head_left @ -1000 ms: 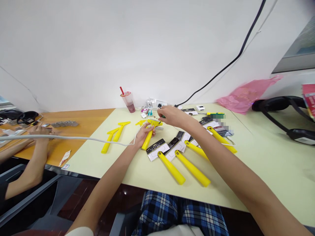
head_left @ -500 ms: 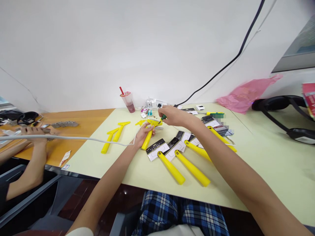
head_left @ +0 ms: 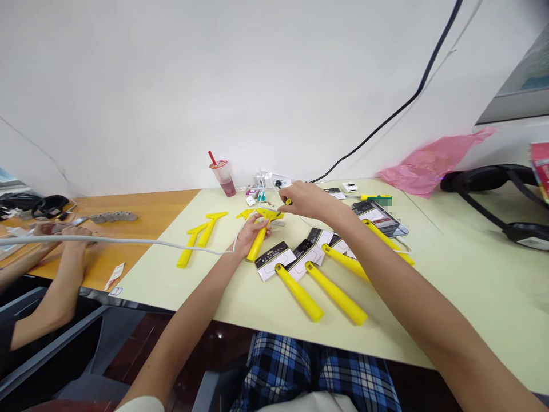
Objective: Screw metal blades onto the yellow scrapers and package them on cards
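Observation:
My left hand [head_left: 247, 234] is closed round the handle of a yellow T-shaped scraper [head_left: 256, 246], its wide head pointing away from me. In my right hand [head_left: 305, 198] is a screwdriver [head_left: 289, 202] with a green and yellow handle, mostly covered by the fingers. Its shaft tip meets the right end of the scraper head; the exact contact point is too small to make out. Small yellow parts [head_left: 244, 214] lie just behind the scraper. Two more yellow T-shaped scrapers [head_left: 213, 222] rest to the left.
Several yellow handles [head_left: 299, 293] and black-and-white cards [head_left: 274, 262] lie before my right forearm. Another screwdriver [head_left: 376, 197], a drink cup [head_left: 225, 180], a power strip [head_left: 274, 179], a pink bag [head_left: 424, 163] and a black headset [head_left: 514, 200] surround them. A white cable [head_left: 128, 240] crosses left, near a co-worker's hands [head_left: 71, 232].
My right hand has turned a little at the wrist around the screwdriver, showing the handle's yellow end. The scraper and left hand stay put. The co-worker's hands have shifted.

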